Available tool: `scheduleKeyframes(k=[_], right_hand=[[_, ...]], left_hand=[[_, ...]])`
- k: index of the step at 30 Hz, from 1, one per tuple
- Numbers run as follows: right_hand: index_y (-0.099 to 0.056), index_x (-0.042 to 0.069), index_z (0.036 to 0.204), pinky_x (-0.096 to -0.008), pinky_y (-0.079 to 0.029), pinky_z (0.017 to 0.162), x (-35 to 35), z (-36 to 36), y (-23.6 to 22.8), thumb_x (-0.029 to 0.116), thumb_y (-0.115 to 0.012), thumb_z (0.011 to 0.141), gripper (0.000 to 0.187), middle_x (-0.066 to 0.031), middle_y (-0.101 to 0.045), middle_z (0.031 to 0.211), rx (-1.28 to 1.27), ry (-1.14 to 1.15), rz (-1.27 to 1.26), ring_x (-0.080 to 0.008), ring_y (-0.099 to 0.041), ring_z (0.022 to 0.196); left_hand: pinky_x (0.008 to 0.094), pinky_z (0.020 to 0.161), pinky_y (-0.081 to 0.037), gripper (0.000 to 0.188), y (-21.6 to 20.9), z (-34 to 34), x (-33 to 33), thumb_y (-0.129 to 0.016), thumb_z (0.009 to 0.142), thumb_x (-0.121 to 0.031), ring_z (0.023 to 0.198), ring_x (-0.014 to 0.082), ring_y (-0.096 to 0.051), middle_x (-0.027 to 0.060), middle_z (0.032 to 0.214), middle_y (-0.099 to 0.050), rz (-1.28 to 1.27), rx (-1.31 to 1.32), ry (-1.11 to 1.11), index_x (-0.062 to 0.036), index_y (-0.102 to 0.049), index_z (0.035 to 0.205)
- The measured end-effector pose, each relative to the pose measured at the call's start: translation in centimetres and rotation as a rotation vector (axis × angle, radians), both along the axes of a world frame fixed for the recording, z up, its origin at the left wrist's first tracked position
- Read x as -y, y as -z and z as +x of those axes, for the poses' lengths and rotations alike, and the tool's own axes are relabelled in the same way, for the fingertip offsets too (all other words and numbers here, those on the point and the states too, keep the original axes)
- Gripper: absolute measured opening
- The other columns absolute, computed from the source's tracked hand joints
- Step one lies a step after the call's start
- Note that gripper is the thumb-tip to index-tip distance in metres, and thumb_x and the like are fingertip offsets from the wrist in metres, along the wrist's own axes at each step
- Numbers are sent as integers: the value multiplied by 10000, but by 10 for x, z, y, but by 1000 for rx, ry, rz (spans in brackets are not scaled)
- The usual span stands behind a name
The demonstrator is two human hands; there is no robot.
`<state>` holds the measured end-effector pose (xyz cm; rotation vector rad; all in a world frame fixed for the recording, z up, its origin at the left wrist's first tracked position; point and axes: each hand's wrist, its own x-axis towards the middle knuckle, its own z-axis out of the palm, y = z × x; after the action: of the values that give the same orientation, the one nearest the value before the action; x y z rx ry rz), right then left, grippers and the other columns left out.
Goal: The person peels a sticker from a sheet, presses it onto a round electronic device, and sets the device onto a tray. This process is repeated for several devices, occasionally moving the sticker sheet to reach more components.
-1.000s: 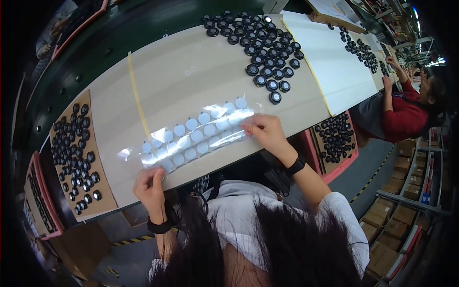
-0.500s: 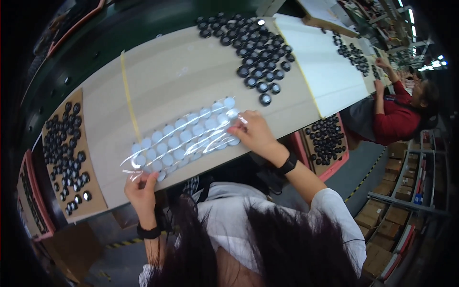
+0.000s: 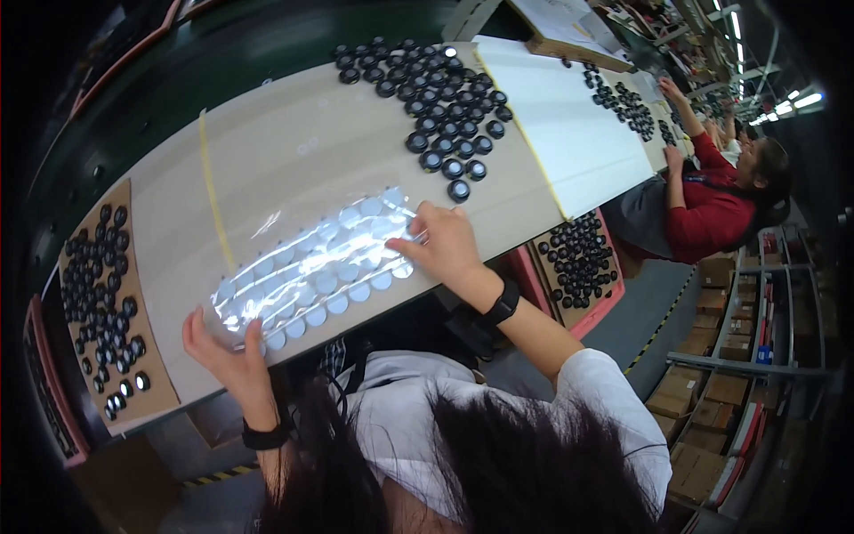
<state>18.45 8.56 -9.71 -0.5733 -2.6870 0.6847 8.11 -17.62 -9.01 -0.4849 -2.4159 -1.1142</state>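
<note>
Here you're pinching the right end of the clear film (image 3: 313, 261) in your right hand (image 3: 450, 246), thumb against forefinger, while you're keeping your left hand (image 3: 235, 369) wide at the near-left corner; whether it's pressing there, I cannot tell. The film is lying on the table (image 3: 342, 165), its pale discs (image 3: 336, 304) running along the front edge. With that left corner perhaps loose, a hard pull from the right could be skewing or creasing the sheet. Any slip toward you could be tipping discs over the edge. And a wide rightward swing could be knocking the nearest black parts (image 3: 458, 190).
</note>
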Motion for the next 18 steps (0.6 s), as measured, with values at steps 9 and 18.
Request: scheduleKeyframes(k=[9, 18], right_hand=[[-482, 43, 1018, -384, -354, 818, 11, -4, -8, 341, -727, 649, 534, -120, -584, 887, -30, 72, 66, -258, -557, 807], [-388, 91, 1277, -489, -195, 1026, 54, 11, -23, 309, -598, 770, 591, -79, -398, 1316, 197, -564, 324, -224, -346, 1237]], left_hand=[[644, 955, -146, 592, -15, 51, -33, -632, 723, -384, 1243, 459, -217, 169, 1361, -295, -720, 175, 586, -242, -437, 1264], [684, 944, -78, 631, -7, 51, -30, -582, 728, -506, 1284, 443, -129, 143, 1409, -219, -711, 126, 555, -256, -422, 1285]])
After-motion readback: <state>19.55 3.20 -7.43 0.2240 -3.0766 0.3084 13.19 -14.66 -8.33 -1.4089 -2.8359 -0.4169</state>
